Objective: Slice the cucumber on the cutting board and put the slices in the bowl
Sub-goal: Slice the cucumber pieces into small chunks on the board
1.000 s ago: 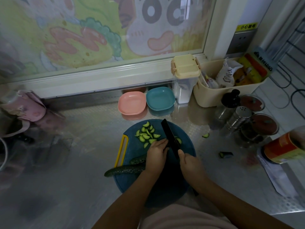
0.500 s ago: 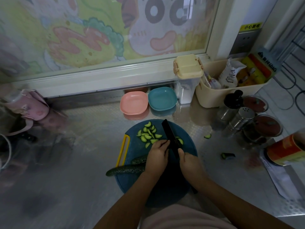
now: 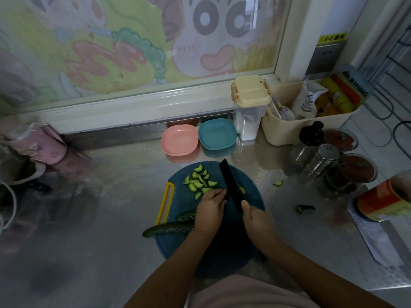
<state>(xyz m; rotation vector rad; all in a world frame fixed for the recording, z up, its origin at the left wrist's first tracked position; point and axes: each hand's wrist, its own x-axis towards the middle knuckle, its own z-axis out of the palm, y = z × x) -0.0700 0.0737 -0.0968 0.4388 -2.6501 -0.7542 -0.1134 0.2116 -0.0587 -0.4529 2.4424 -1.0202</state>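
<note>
A round blue cutting board with a yellow handle lies on the steel counter. Two long dark-green cucumber pieces lie across its left side, one sticking out over the edge. My left hand holds down their right end with curled fingers. My right hand grips the handle of a black knife, whose blade points away right beside my left fingers. A pile of several half-moon slices lies at the board's far side. A pink bowl and a teal bowl stand behind the board.
Two cucumber bits lie on the counter to the right. Spice jars and a shaker, a red tin, a lidded container and a cream bin crowd the right. A pink pouch sits at the left.
Both hands and the knife stay in nearly the same place on the board. The slice pile and the cucumber pieces have not moved; only the camera has shifted slightly.
</note>
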